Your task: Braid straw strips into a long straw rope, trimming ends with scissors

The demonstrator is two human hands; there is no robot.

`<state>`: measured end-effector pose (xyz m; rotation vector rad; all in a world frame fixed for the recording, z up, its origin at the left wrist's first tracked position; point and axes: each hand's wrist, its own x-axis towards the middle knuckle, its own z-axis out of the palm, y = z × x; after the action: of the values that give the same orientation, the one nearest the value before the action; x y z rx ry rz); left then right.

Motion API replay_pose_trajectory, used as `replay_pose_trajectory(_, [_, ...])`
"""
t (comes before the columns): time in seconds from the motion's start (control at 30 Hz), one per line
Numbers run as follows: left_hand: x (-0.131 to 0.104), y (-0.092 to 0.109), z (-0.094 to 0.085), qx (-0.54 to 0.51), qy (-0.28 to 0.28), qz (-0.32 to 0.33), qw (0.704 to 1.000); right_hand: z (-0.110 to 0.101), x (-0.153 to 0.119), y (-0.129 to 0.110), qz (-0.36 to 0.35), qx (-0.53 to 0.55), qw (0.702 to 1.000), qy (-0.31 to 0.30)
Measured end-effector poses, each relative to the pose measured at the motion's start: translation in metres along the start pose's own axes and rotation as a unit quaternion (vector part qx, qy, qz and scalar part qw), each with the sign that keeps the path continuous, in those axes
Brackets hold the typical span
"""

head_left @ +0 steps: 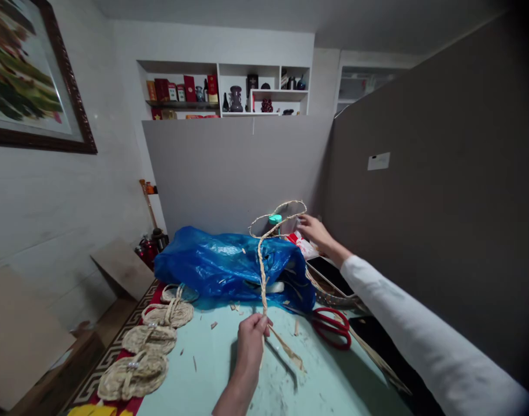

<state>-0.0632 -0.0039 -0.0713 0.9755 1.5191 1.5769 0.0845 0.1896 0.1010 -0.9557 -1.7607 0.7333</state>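
Note:
A braided straw cord (262,266) rises from my left hand (250,341), whose thumb and fingers pinch its lower end above the pale green tabletop. Loose flat straw ends (290,351) hang out below that pinch. Higher up, the cord bends into a thin twisted loop (276,215). Its right side reaches the fingertips of my right hand (314,230), which is raised with the fingers curled together near the cord. Whether those fingertips grip the cord is too small to tell for certain.
A blue plastic bag (221,260) lies behind my left hand. Red-handled scissors (332,328) rest at the right, near a tablet (329,274) and loose straw (381,364). Several woven straw sandals (134,375) line the left edge. Grey panels (242,167) stand behind.

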Motion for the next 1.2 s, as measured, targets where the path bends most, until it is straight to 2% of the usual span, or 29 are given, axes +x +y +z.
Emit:
replay_pose_trajectory(0.1, [-0.001, 0.000, 0.000, -0.027, -0.010, -0.007, 1.000, 0.018, -0.074, 0.014, -0.009, -0.001, 0.998, -0.054])
replay_pose_trajectory(0.17, [-0.004, 0.000, 0.002, -0.046, -0.025, -0.011, 0.999, 0.033, -0.133, 0.021, -0.027, 0.001, 0.986, -0.162])
replay_pose_trajectory(0.23, [-0.007, 0.001, 0.004, -0.065, -0.048, -0.017, 0.997, 0.046, -0.184, 0.024, -0.006, 0.003, 0.973, -0.229])
replay_pose_trajectory(0.27, [-0.009, 0.001, 0.005, -0.073, -0.061, -0.021, 0.995, 0.052, -0.202, 0.025, 0.007, 0.011, 0.966, -0.257])
replay_pose_trajectory(0.33, [-0.012, 0.003, 0.008, -0.084, -0.083, -0.029, 0.993, 0.057, -0.223, 0.025, 0.034, 0.013, 0.964, -0.264])
replay_pose_trajectory(0.4, [-0.014, 0.006, 0.010, -0.091, -0.099, -0.023, 0.991, 0.058, -0.226, 0.025, 0.035, 0.028, 0.966, -0.254])
replay_pose_trajectory(0.57, [-0.016, 0.010, 0.012, -0.100, -0.108, 0.006, 0.989, 0.051, -0.212, 0.024, 0.029, 0.067, 0.967, -0.244])
replay_pose_trajectory(0.67, [-0.018, 0.010, 0.013, -0.081, -0.113, 0.015, 0.990, 0.049, -0.211, 0.025, -0.004, 0.060, 0.972, -0.229])
replay_pose_trajectory(0.87, [-0.024, 0.017, 0.014, -0.074, -0.157, -0.019, 0.985, 0.045, -0.211, 0.032, -0.005, 0.030, 0.985, -0.171])
replay_pose_trajectory(1.0, [-0.028, 0.027, 0.011, 0.055, -0.114, 0.007, 0.992, 0.043, -0.211, 0.034, 0.022, 0.021, 0.990, -0.136])
replay_pose_trajectory(1.07, [-0.030, 0.031, 0.009, 0.132, -0.073, 0.047, 0.987, 0.042, -0.210, 0.035, 0.035, 0.021, 0.992, -0.121])
replay_pose_trajectory(1.2, [-0.037, 0.036, 0.010, 0.207, -0.007, 0.136, 0.969, 0.042, -0.210, 0.035, 0.046, 0.043, 0.993, -0.104])
